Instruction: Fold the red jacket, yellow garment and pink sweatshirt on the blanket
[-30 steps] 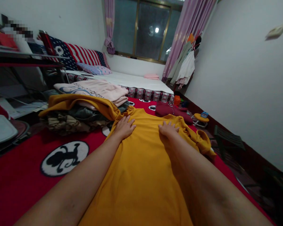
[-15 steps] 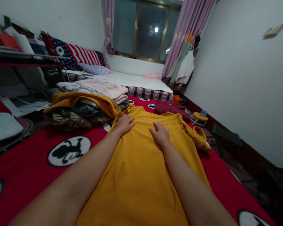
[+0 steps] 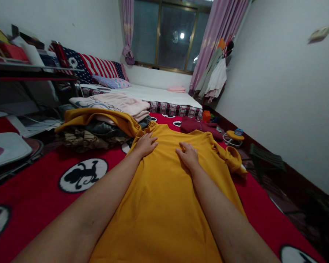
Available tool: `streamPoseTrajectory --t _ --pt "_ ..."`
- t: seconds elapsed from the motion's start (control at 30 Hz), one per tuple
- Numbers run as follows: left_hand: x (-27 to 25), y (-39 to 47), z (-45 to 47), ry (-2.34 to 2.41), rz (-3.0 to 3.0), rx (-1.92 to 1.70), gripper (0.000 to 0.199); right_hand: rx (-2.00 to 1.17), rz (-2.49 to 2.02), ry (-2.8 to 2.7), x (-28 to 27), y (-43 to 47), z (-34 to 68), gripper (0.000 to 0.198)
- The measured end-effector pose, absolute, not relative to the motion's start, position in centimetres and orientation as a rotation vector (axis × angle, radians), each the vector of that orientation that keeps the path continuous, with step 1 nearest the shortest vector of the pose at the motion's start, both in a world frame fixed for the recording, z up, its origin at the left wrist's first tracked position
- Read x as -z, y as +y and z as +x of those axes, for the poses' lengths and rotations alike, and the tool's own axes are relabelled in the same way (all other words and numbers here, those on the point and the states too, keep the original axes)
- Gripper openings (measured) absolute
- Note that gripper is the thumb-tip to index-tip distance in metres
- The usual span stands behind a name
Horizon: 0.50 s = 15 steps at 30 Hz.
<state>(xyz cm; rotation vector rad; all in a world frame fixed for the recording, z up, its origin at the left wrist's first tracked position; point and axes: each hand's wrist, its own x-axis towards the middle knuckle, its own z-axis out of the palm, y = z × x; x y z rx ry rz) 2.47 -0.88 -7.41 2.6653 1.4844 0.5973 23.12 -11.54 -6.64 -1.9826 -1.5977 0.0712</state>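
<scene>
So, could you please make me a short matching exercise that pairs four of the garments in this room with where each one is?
Garments
1. Mustard garment
2. Maroon garment
3. Pale pink garment
4. White garment

Places
A. Hanging beside a purple curtain
B. Spread out beneath the left hand and right hand
C. On the pile of clothes at the left
D. On the red blanket, just beyond the mustard garment

Right pairs: 1-B, 2-D, 3-C, 4-A.

Mustard top (image 3: 164,197), spread flat w/ creases, neck end far (R sleeve (image 3: 234,157) bunched), on red blkt (image 3: 33,175)
</scene>
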Motion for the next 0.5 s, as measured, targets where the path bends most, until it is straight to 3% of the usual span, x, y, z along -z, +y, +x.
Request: streamPoseTrajectory --t 0.27,0.5 --pt "7.7 -0.9 2.4 1.382 2.595 -0.837 0.035 -0.063 -1.945 -1.592 7.3 -11.1 23.5 0.039" --pt "4.8 -2.3 1.4 1.302 2.339 -1.661 0.038 -0.064 -1.831 -1.555 7.8 -10.7 24.0 0.032"
